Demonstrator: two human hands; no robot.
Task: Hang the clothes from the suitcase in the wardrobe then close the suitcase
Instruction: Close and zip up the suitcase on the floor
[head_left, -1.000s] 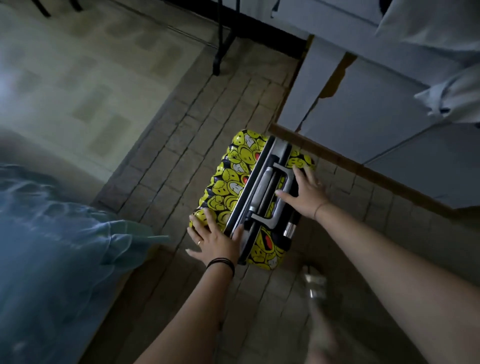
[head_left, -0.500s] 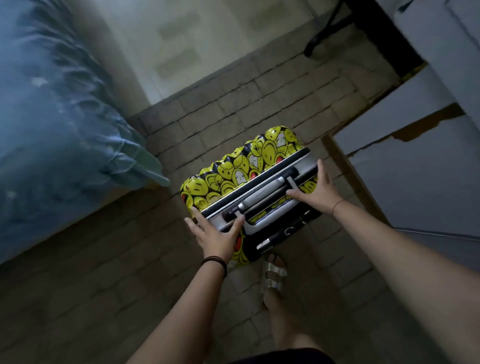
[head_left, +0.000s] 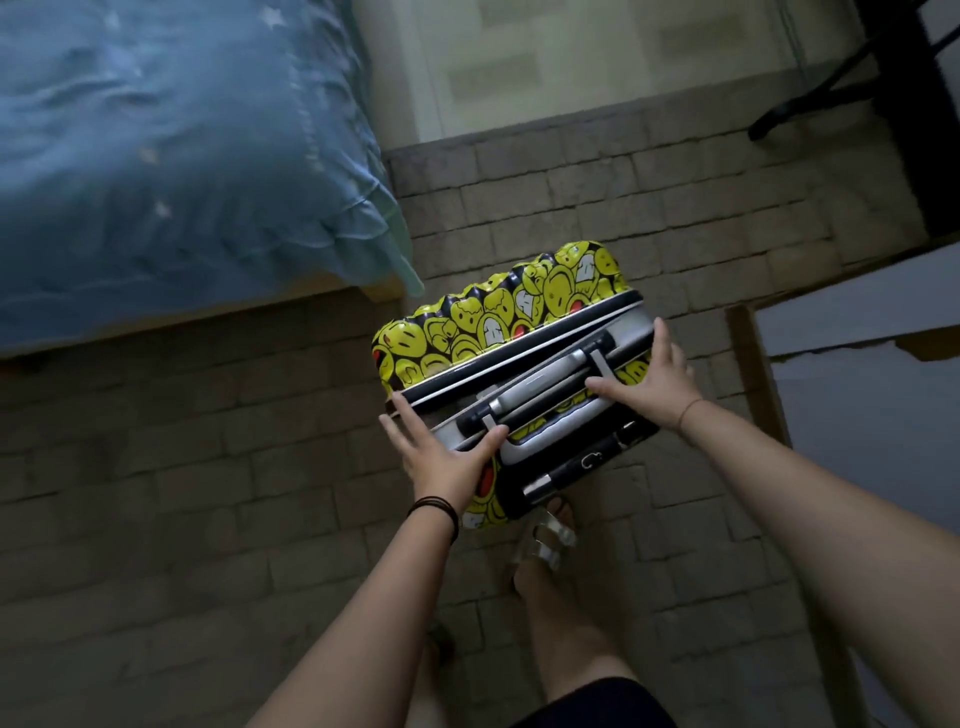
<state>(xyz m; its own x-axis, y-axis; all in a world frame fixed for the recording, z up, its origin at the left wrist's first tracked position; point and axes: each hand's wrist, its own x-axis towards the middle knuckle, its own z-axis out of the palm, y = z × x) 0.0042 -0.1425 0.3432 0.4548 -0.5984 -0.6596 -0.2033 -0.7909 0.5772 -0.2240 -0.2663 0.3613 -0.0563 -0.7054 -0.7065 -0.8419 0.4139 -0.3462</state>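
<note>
— Two hands, gripping anything?
— No: left hand (head_left: 448, 458) and right hand (head_left: 650, 378) lie flat, fingers straight, on the closed yellow suitcase (head_left: 498, 312), upright on the floor (head_left: 208, 493) by the bed (head_left: 156, 156) corner.

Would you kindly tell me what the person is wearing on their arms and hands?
No sleeves or gloves show. The left hand has several thin black bands at its wrist; the right hand has a single thin cord at its wrist.

single head view looks steeply down, close above the floor (head_left: 208, 519).
</note>
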